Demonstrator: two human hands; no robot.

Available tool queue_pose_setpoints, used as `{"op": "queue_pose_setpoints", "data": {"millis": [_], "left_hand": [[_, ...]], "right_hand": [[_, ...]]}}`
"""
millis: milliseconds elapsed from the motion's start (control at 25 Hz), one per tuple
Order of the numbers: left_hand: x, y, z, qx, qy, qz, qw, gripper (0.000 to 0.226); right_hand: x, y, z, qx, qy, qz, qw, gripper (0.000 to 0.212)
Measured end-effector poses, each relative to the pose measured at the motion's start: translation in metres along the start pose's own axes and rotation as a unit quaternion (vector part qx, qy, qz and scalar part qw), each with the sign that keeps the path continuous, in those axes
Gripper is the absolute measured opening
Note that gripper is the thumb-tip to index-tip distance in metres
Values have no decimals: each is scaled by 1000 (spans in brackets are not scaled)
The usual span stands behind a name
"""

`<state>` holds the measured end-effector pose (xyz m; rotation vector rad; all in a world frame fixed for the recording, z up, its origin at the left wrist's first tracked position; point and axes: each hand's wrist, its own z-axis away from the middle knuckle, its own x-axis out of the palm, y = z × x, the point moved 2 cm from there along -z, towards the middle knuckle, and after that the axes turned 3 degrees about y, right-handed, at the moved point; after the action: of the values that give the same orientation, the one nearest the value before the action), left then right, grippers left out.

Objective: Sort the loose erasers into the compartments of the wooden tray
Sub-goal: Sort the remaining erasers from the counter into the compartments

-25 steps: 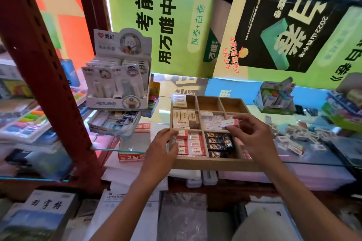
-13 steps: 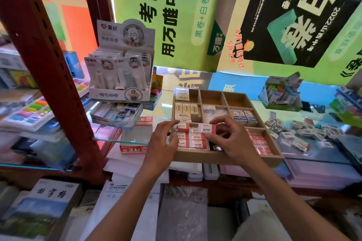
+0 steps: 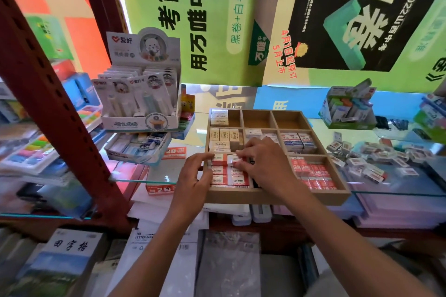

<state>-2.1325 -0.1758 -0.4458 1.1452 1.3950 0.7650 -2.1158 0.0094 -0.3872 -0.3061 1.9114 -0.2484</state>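
Observation:
A wooden tray (image 3: 277,196) with nine compartments lies on a glass shelf. Most compartments hold rows of small boxed erasers; two at the back are bare. My right hand (image 3: 263,164) reaches over the front left compartment and pinches a red-and-white eraser (image 3: 233,158) between thumb and forefinger, just above the red erasers packed there. My left hand (image 3: 193,176) holds the tray's left wall, fingers curled over its edge. A pile of loose erasers (image 3: 371,159) lies scattered on the glass to the right of the tray.
A white display box of correction tapes (image 3: 142,94) stands to the left, with an eraser box (image 3: 137,149) under it. A red steel upright (image 3: 55,94) crosses the left side. A green box of stationery (image 3: 347,108) sits at the back right. Notebooks and paper packs lie below.
My right hand carried the eraser from the tray's middle to the front left compartment. My left hand stayed on the tray's left wall. The camera moved closer.

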Motion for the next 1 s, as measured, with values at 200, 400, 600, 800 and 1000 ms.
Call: {"op": "queue_pose_setpoints", "data": {"millis": [200,400,600,800,1000], "left_hand": [[0,5,1,-8,0,-5,1000,32],[0,5,1,-2,7,8,1000,30],[1,9,1,-9,3,9,1000,35],[2,9,2,-11,5,10,1000,36],[1,7,1,-12,10,4,1000,36]], "right_hand": [[-2,0,6,50,19,-79,995,24],[-4,4,5,64,-16,-97,993,15],[-12,2,2,-6,-45,-12,999,21],[-8,15,8,31,-45,-159,986,19],[-4,6,5,-3,-47,-63,997,19]]}}
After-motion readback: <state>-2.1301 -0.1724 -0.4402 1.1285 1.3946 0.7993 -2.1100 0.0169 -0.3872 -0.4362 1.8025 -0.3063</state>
